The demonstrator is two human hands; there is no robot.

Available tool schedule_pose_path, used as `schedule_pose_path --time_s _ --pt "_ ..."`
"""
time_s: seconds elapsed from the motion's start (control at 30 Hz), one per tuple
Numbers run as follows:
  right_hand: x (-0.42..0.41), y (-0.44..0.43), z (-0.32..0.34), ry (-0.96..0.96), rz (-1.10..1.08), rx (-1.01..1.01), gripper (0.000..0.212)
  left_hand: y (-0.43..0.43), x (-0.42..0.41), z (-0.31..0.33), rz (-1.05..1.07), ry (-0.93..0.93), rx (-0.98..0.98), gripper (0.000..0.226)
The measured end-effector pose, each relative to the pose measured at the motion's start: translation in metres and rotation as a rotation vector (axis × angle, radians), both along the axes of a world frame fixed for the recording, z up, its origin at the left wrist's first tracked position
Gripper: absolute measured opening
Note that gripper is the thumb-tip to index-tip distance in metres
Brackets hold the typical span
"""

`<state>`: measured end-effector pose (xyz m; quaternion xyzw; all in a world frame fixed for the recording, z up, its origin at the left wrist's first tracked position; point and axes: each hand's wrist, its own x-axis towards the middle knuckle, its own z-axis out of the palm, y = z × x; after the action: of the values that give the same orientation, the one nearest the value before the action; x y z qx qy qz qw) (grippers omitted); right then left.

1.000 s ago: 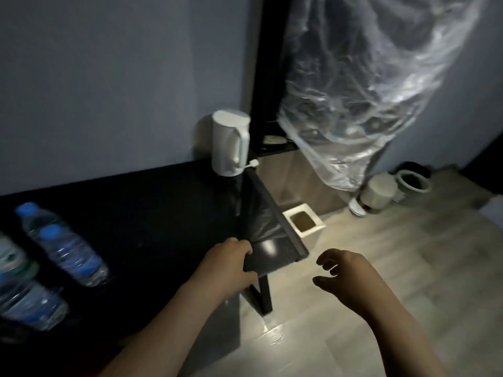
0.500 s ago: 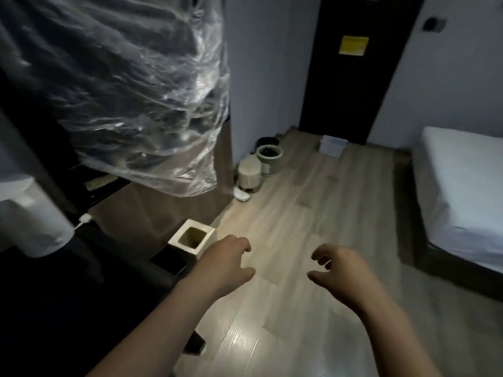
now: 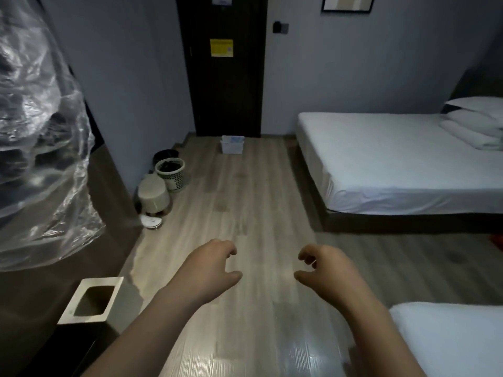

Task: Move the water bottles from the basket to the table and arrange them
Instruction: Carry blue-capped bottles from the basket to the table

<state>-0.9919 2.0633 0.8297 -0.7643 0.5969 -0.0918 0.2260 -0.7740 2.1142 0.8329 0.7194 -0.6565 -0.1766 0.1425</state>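
- The water bottles [image 3: 232, 139] can only be guessed at. Blue shapes show at the top of one small white basket [image 3: 232, 148], too small to count.
- The basket sits on the floor [image 3: 258, 191] just in front of the dark door [image 3: 223, 85], well apart from both hands. It is probably parked at the entrance where it was carried in, so fetching bottles means crossing the room.
- The left hand [image 3: 209, 265] and right hand [image 3: 326, 268] reach forward over bare floor, side by side with a gap between them. The fingers are loosely curled, the thumbs are out, and nothing is held. With both of the two hands free, this looks like a ready posture for the walk to the basket.
- The tabletop cannot be made out for certain. A dark surface at the lower left corner may be its edge.
- Three round containers line the left wall, leaving the walkway free: one dark bin [image 3: 165, 154], one pale lattice wastebasket [image 3: 171, 176] just beside it, and one beige rounded container [image 3: 153, 193] nearer.
- One square white bin [image 3: 91, 284] stands at the lower left.
- There are two beds, one bed [image 3: 394, 164] along the right wall and a second bed [image 3: 449, 338] whose corner shows at the lower right.
- One sheet of clear plastic [image 3: 40, 159] hangs at the left.
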Motion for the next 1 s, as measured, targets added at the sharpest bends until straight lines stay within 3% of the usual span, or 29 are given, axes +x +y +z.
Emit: schedule_pose_path --time_s 0.6,1.0 --pt "0.147 -0.148 0.013 -0.027 -0.066 -0.042 0.037 -0.173 0.143 0.009 -0.093 0.017 -0.101 0.042" --pt "0.169 -0.354 0.006 -0.077 -0.045 -0.026 0.040 -0.378 0.156 0.009 -0.102 -0.049 -0.104 0.043"
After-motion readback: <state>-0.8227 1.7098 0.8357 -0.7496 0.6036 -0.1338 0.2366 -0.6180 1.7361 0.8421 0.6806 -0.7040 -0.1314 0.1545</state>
